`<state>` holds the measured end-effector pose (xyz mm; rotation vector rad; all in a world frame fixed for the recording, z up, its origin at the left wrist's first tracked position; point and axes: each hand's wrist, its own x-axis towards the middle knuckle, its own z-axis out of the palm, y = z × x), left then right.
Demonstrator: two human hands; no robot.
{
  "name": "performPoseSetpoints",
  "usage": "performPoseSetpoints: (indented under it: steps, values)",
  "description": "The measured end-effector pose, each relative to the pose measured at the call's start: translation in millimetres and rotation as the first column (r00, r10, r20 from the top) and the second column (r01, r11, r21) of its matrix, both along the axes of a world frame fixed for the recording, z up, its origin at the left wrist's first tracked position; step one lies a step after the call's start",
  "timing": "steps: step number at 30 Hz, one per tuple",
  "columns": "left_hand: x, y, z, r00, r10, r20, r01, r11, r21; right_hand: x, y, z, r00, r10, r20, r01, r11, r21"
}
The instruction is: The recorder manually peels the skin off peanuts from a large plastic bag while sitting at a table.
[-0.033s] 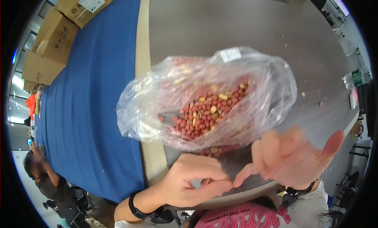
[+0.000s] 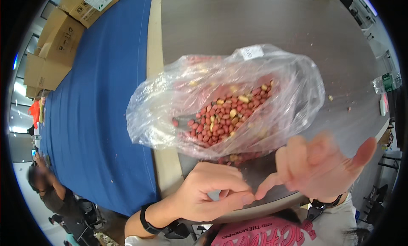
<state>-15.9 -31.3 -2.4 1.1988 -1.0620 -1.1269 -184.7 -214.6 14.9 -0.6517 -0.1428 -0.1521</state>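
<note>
My left hand (image 2: 214, 193) is closed in a pinch, its thumb and index finger meeting at the tip of my right little finger. My right hand (image 2: 321, 169) is turned palm up with its thumb and other fingers apart, holding nothing; some of its fingers are blurred. Just beyond both hands lies a crumpled clear plastic bag (image 2: 170, 93) with a small white label on top. Red-skinned peanuts (image 2: 221, 122), a few of them pale and peeled, show heaped at the bag's opening. Neither hand visibly touches the bag.
The bag lies on a dark table (image 2: 204, 25), beside a blue cloth (image 2: 97, 110). Cardboard boxes (image 2: 63, 46) stand at the far left. A plastic bottle (image 2: 386, 82) lies at the right edge, and crumbs (image 2: 330, 98) are scattered nearby. Another person (image 2: 55, 190) is at the lower left.
The bag sits slightly higher in the picture. My right hand appears a little farther right, with its little finger still at my left fingertips.
</note>
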Motion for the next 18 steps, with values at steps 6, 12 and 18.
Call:
performPoseSetpoints:
  steps: [6,12,18]
  values:
    - [0,-4,-1,1.000,-0.014,-0.023,0.013,1.000,-0.026,5,-8,4,0.999,0.040,-0.006,-0.041,0.995,-0.089]
    - [0,-5,-1,1.000,-0.024,-0.021,0.022,0.998,-0.057,-3,-12,5,0.997,0.058,-0.055,-0.066,0.985,-0.157]
    - [-1,-2,0,1.000,0.013,0.010,-0.013,1.000,-0.022,-1,-6,-2,0.999,0.037,-0.026,-0.041,0.986,-0.162]
